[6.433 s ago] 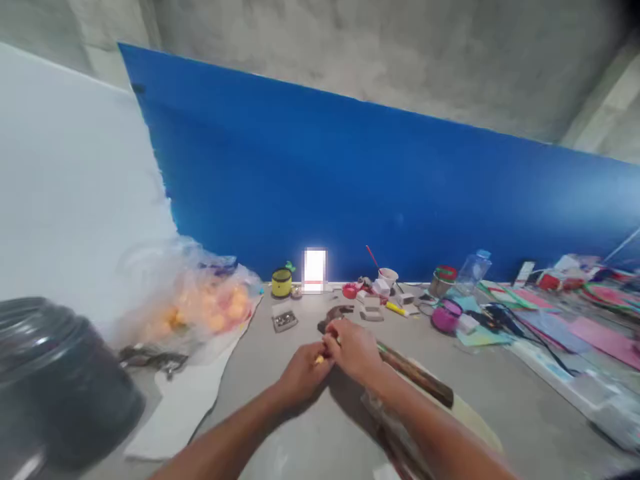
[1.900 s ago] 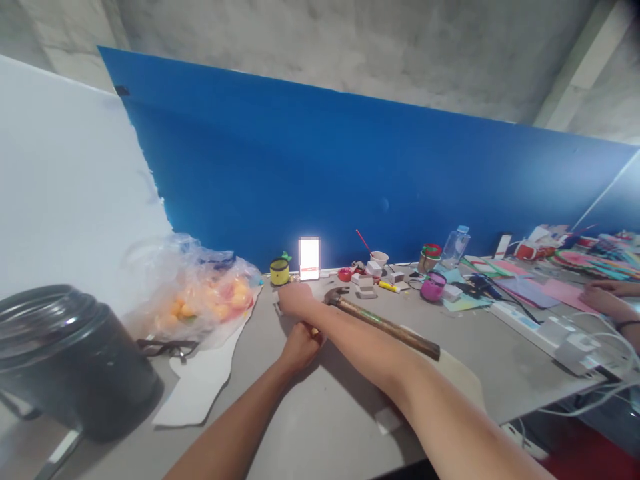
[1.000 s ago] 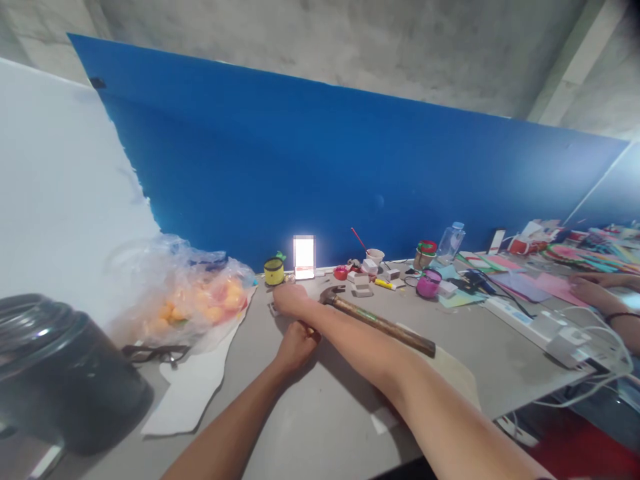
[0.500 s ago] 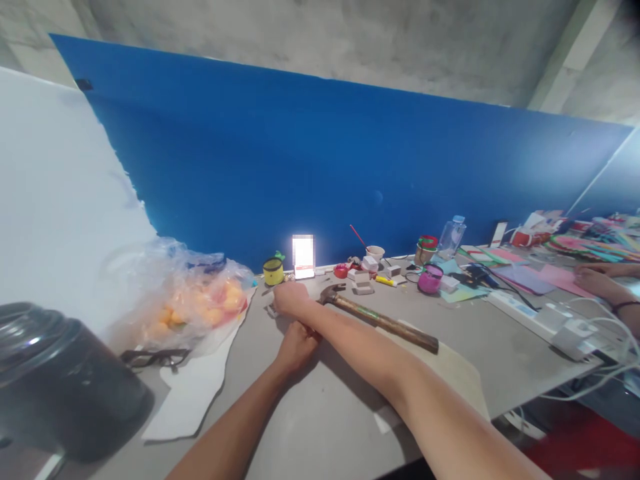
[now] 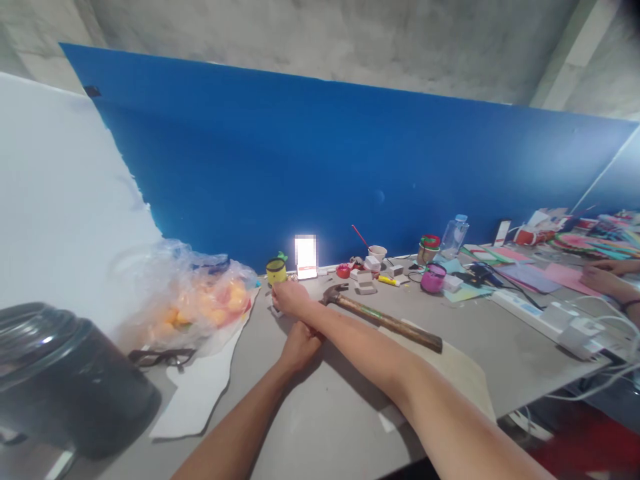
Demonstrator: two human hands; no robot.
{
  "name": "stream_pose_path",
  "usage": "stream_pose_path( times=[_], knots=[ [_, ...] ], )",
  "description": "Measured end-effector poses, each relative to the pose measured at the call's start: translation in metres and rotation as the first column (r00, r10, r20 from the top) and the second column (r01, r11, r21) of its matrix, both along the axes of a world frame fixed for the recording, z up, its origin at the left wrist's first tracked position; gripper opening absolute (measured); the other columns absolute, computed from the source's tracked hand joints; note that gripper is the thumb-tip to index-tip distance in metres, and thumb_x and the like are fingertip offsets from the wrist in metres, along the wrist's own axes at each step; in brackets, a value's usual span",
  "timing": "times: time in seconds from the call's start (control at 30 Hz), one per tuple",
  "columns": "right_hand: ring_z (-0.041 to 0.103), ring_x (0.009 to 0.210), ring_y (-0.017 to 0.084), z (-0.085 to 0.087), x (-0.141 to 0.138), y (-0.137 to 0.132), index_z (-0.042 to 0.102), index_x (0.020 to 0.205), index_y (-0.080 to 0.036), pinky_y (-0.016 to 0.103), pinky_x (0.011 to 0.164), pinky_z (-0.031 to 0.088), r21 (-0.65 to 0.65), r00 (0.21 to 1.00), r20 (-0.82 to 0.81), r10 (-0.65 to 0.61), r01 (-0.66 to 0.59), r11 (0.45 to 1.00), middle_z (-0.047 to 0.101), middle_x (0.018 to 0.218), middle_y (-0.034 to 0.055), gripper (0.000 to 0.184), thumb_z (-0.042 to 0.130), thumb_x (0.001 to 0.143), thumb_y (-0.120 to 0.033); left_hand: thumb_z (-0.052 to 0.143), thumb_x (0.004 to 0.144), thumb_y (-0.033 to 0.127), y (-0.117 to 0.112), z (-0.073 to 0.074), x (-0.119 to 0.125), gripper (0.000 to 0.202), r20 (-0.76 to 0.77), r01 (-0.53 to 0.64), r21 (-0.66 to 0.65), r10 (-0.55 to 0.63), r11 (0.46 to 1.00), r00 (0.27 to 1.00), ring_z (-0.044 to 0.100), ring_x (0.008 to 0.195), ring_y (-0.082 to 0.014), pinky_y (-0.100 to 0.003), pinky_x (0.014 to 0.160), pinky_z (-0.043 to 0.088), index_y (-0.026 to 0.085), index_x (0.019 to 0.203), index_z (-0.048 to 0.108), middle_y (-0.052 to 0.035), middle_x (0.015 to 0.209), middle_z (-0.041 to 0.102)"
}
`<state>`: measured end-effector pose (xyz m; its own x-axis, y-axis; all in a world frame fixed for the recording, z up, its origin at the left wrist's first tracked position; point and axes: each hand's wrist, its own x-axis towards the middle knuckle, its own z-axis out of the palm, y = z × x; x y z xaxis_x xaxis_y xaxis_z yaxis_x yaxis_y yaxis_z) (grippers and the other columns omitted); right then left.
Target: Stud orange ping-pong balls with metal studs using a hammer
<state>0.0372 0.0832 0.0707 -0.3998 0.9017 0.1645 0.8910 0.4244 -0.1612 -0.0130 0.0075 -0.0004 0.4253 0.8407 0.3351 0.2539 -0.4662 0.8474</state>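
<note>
My right hand (image 5: 290, 298) reaches forward across the grey table (image 5: 325, 413), with its fingers curled down over a small metal tin (image 5: 274, 311) just in front of a yellow cup (image 5: 276, 271). What the fingers pinch is hidden. My left hand (image 5: 299, 347) rests on the table as a closed fist, tucked under my right forearm, and its contents do not show. A wooden-handled hammer (image 5: 383, 318) lies just right of my right wrist, with its head towards the blue wall.
A clear bag of orange fruit (image 5: 200, 310), a white sheet (image 5: 193, 393) and glasses (image 5: 160, 357) lie at the left. A black jar (image 5: 65, 380) stands near left. A lit phone (image 5: 305, 255), cups, small boxes, coloured paper, a power strip (image 5: 555, 320) and another person's hand (image 5: 607, 280) are at the right.
Earlier both my hands were together by the hammer head. Since then my right hand has reached forward to the tin and stays there. My left fist has barely moved.
</note>
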Motion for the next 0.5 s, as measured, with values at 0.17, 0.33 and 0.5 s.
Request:
stream_pose_path(
  times=[0.17, 0.33, 0.5],
  knots=[
    [0.072, 0.102, 0.024, 0.004, 0.005, -0.001, 0.075, 0.11, -0.02, 0.03, 0.083, 0.052, -0.007, 0.998, -0.061, 0.004, -0.004, 1.0, 0.077, 0.113, 0.0115, 0.027, 0.051, 0.102, -0.03, 0.057, 0.076, 0.018, 0.0, 0.003, 0.0, 0.025, -0.042, -0.032, -0.017, 0.032, 0.999, 0.999, 0.072, 0.091, -0.0283, -0.036, 0.083, 0.056, 0.015, 0.09, 0.077, -0.0088, 0.089, 0.08],
    [0.067, 0.088, 0.017, 0.016, 0.041, -0.021, 0.074, 0.096, -0.016, 0.025, 0.072, 0.043, -0.014, 0.958, -0.286, -0.026, 0.022, 1.0, 0.076, 0.097, 0.0063, 0.023, 0.053, 0.1, -0.025, 0.055, 0.076, 0.021, -0.003, 0.008, -0.001, 0.019, -0.133, -0.11, -0.029, 0.105, 0.994, 0.986, 0.065, 0.07, -0.0204, -0.031, 0.07, 0.049, 0.016, 0.075, 0.073, -0.0035, 0.071, 0.073],
    [0.063, 0.076, 0.013, 0.006, 0.088, -0.063, 0.072, 0.089, -0.014, 0.022, 0.067, 0.042, -0.187, 0.817, -0.554, -0.159, 0.064, 0.98, 0.072, 0.081, 0.002, 0.019, 0.058, 0.095, -0.024, 0.055, 0.078, 0.028, -0.009, 0.016, -0.001, 0.022, -0.054, -0.169, -0.062, 0.166, 0.984, 0.985, 0.062, 0.067, -0.0181, -0.029, 0.067, 0.047, 0.017, 0.075, 0.073, -0.0011, 0.066, 0.069]
  ],
)
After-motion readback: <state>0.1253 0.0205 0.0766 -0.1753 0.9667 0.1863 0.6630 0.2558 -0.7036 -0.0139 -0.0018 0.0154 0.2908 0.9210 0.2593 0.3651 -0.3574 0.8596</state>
